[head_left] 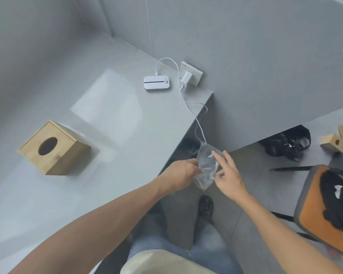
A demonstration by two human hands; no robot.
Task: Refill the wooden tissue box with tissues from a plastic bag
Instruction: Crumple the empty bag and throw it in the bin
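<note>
Clear plastic bag [207, 167] held off the counter's [48, 204] right edge, left hand [181, 174] pinching its side, right hand [229, 176] fingers spread on it, wooden tissue box [54, 149] near counter's left edge, well apart.

The wooden tissue box [54, 148], oval opening upward, sits on the surface [111, 147], the clear, crumpled plastic bag [207, 167] well right of it.

At lower centre of the frame, the left hand [181, 175] pinches a clear, crinkled plastic bag [207, 165] while the right hand [227, 175] touches it with spread fingers. A square wooden tissue box [53, 149] with an oval opening sits at left on the grey table [107, 107].
</note>
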